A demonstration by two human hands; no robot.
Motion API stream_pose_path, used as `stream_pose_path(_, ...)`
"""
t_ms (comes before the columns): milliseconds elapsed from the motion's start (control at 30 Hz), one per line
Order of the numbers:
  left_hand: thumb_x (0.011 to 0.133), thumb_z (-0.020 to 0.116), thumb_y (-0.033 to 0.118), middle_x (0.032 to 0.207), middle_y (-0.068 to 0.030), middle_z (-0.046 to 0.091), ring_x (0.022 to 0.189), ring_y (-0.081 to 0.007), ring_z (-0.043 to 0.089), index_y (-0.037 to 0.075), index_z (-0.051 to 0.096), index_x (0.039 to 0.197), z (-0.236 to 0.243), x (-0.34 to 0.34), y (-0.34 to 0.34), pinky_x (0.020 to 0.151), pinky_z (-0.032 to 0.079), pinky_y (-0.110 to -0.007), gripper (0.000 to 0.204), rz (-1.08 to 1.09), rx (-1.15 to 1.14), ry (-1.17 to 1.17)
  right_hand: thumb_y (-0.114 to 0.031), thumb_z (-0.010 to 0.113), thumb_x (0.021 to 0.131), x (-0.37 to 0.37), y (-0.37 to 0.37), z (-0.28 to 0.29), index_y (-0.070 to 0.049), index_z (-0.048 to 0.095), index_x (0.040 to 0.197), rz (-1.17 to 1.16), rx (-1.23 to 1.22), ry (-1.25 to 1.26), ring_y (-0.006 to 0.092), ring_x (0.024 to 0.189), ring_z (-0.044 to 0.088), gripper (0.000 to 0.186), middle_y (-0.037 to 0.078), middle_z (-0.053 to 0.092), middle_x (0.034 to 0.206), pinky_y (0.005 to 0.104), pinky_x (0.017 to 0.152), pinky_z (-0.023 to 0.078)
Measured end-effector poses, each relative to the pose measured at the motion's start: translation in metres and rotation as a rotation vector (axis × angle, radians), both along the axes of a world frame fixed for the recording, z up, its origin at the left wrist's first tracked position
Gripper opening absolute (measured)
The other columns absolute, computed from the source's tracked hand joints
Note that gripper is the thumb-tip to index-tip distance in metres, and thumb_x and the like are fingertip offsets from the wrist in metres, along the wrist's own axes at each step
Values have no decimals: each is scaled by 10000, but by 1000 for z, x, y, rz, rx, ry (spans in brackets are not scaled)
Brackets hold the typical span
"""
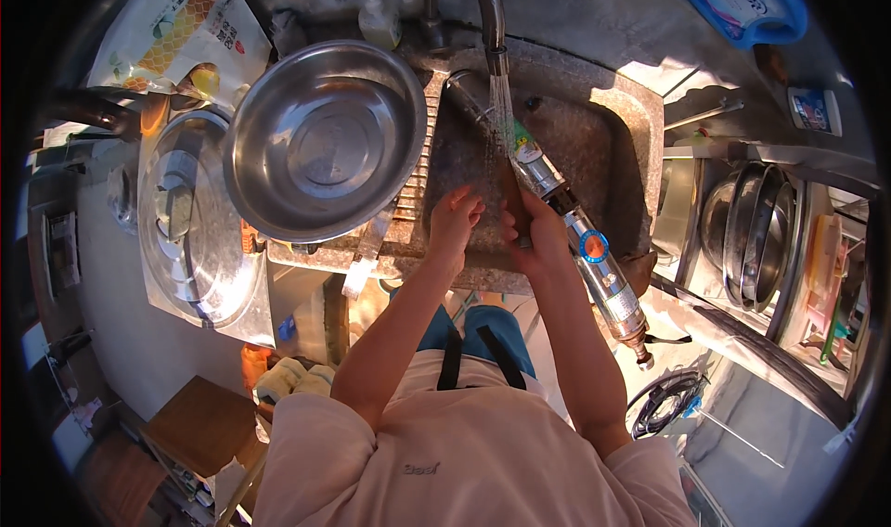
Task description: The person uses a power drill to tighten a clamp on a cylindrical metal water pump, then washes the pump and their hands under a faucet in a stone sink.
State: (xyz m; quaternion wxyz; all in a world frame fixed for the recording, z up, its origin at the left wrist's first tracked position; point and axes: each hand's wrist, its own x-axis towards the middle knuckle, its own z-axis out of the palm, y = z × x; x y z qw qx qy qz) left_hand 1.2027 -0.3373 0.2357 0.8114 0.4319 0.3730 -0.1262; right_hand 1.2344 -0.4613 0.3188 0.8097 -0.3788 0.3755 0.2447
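Note:
My right hand (541, 235) is closed around a dark brown, stick-like handle (516, 202) over the sink (473, 239). Its far end reaches up toward the running water (502, 109), and I cannot make out what kind of tool it is. Beside it, my left hand (452, 225) is loosely curled above the sink's left part, with nothing visible in the fingers. A long silver cylindrical pump (580, 225) lies slantwise across the basin, just right of my right hand. Its near end juts past the front rim. Water falls from the curved metal faucet (490, 12) onto the pump's far part.
Left of the basin, a large steel bowl (325, 147) sits over the ribbed drainboard (406, 193). A round clear lid (176, 221) lies farther left, below a printed bag (190, 40). Stacked pans (752, 235) stand at right. A coiled dark cable (666, 402) lies below the pump.

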Motion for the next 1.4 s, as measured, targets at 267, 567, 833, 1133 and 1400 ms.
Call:
stream_pose_path(267,955,499,261,932,-21,645,921,-131,611,97,574,1102,3,39,-10,789,470,-271,232,106,-245,-58,-201,421,967,91,2,-65,11,511,983,66,244,73,162,614,501,230,99,533,788,242,454,409)
stream_pose_path(567,985,439,277,816,49,592,681,-94,527,127,595,931,7,99,-45,522,409,-249,222,378,-398,-28,-130,352,932,139,14,-93,10,517,903,4,162,153,167,566,467,218,115,514,744,240,436,424)
stream_pose_path(833,1002,404,275,899,8,566,790,-123,532,98,589,970,-1,115,-56,626,432,-256,258,539,-274,-56,-87,336,912,157,16,-108,1,514,924,150,274,119,175,526,465,199,129,507,704,248,404,411)
stream_pose_path(1133,993,420,298,936,-9,540,864,-147,516,85,576,979,18,105,-62,767,447,-290,264,557,-276,27,-111,358,939,141,16,-96,0,509,951,66,166,85,190,522,475,188,126,521,722,286,423,431)
stream_pose_path(1400,958,487,229,890,4,527,850,-125,508,91,568,917,52,75,-64,785,433,-266,165,589,-327,24,-133,404,952,107,4,-74,-22,493,1001,11,173,199,194,568,490,151,115,517,734,304,452,444)
